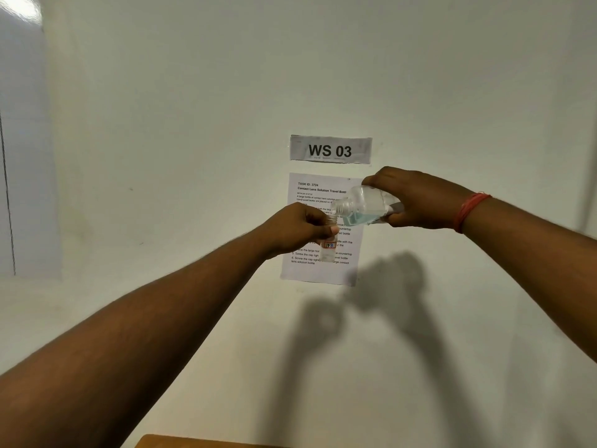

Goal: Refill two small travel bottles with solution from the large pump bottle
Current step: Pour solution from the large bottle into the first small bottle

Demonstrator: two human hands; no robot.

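Right hand [420, 198] is gripping the large clear plastic bottle of blue solution [365, 206], tilting it neck-down over the small clear labelled travel bottle [329, 244], which the left hand [297, 229] is pinching upright. Mouths need aligning; pouring should go slowly.

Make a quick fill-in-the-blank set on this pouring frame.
1. The right hand tips the large bottle, which holds ____ liquid.
2. The left hand holds the small bottle ____.
3. The sign reads WS ____.
4. A ____ thread circles the right wrist.

Missing: blue; upright; 03; red
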